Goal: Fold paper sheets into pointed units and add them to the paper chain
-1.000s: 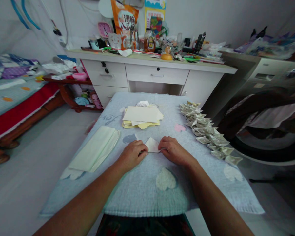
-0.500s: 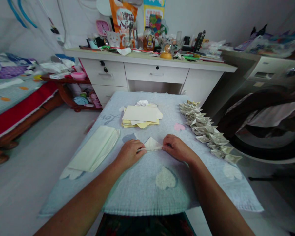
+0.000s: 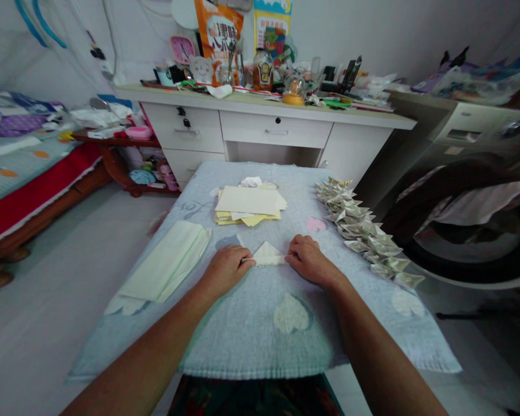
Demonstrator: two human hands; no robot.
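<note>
A small sheet of pale paper (image 3: 268, 254), folded to a triangle with a strip along its near edge, lies on the cloth-covered table (image 3: 251, 341). My left hand (image 3: 229, 267) pinches the left end of that strip, and my right hand (image 3: 308, 259) grips the right end. Both hands are closed, with fingertips partly hidden. Just beyond is a stack of cream and yellow paper sheets (image 3: 249, 200). To the left of my left hand lies a pile of pale green paper (image 3: 167, 263). Rows of folded paper pieces (image 3: 364, 228) with pointed tips stand at the right.
Behind the table stands a white cabinet (image 3: 277, 128) crowded with jars, bags and small items. At the right is a front-loading washing machine (image 3: 468, 133) with laundry in its open door. A bed (image 3: 34, 173) is at the left. Crumpled white tissue (image 3: 251, 181) sits behind the sheets.
The strip along the folded paper's near edge now lies flatter and shows more evenly. Both hands have shifted very slightly and keep hold of its ends.
</note>
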